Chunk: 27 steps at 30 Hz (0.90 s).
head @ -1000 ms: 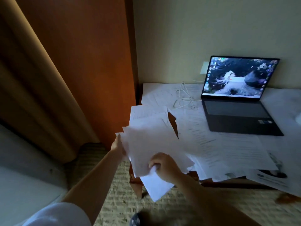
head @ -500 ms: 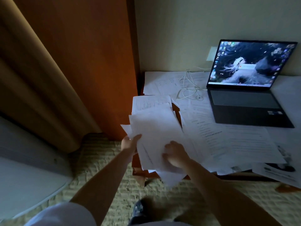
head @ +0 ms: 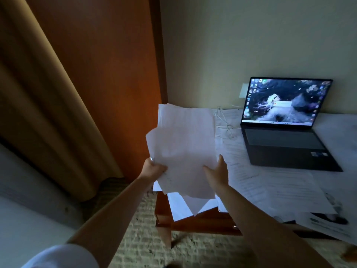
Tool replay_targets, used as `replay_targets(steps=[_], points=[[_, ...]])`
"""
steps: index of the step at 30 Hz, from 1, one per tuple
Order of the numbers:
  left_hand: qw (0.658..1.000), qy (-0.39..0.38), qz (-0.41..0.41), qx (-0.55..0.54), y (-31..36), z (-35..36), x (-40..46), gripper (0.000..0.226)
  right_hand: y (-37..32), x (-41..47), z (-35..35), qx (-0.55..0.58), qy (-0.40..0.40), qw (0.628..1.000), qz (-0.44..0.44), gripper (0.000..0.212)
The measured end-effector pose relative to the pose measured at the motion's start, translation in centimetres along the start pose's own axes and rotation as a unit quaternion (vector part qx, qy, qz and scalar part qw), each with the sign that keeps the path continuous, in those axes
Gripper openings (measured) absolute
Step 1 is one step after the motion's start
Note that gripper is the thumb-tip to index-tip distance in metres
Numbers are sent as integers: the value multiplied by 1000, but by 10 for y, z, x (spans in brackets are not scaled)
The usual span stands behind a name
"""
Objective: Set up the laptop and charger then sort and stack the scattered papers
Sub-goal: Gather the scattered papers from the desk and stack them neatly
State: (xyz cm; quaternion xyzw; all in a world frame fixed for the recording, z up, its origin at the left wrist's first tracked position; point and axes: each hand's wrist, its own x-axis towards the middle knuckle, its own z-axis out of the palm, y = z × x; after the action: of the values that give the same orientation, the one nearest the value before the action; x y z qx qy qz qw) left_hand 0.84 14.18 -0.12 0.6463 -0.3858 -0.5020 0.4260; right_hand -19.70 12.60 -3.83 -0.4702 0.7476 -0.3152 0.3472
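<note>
I now hold the gathered sheaf of papers [head: 183, 151] raised off the counter [head: 202, 223], where half a second ago it lay flat at the near left edge: left hand [head: 154, 168] pinching its left edge, right hand [head: 217, 172] spread against its right side. The laptop [head: 286, 124] sits open and lit at the far right, its white charger cable [head: 225, 122] beside it. Squaring the sheaf looks next, with loose sheets [head: 270, 182] still covering the counter.

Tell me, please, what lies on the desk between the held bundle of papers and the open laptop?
In the head view, a coiled white cable and loose printed sheets lie between the paper bundle and the laptop.
</note>
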Motion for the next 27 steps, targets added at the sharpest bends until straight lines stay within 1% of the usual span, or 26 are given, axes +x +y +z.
replay_targets(steps=[2,4,5,6,8,9,11,13,15,17,19,21,23,24,27], points=[[999,-9,31,1,14,-5,-5,23,-10,7,-10,82,-11,996,15,86],[999,-9,46,-9,24,-9,-9,24,-21,12,-19,179,-25,983,14,82],[999,-5,48,-10,27,-10,-10,25,-28,13,-24,216,-25,976,11,76],[999,2,47,-10,28,-12,-10,25,-32,14,-28,242,-23,970,9,65],[999,12,52,-3,30,-14,-11,26,-37,16,-35,276,-17,961,5,30],[998,13,57,1,31,-15,-12,26,-38,14,-38,288,-21,957,5,21],[998,10,66,4,33,-14,-14,24,-40,10,-40,299,-14,954,-5,22],[997,4,73,-3,35,-9,-17,22,-45,3,-40,304,17,952,-35,20],[996,10,85,-25,37,-5,-19,19,-53,-5,-37,310,35,948,-69,33],[994,13,98,-46,39,0,-20,18,-59,-10,-36,312,48,945,-90,40],[993,9,107,-38,39,1,-20,18,-61,-10,-37,315,52,944,-85,54],[994,2,111,-14,37,0,-21,26,-59,-10,-39,311,47,946,-82,64],[994,0,106,-1,34,-3,-22,33,-53,-9,-41,327,33,941,-78,64],[995,3,101,-1,31,-3,-21,34,-51,-10,-41,334,25,940,-69,61],[996,18,91,4,30,0,-22,27,-50,-15,-36,324,8,944,-62,52]])
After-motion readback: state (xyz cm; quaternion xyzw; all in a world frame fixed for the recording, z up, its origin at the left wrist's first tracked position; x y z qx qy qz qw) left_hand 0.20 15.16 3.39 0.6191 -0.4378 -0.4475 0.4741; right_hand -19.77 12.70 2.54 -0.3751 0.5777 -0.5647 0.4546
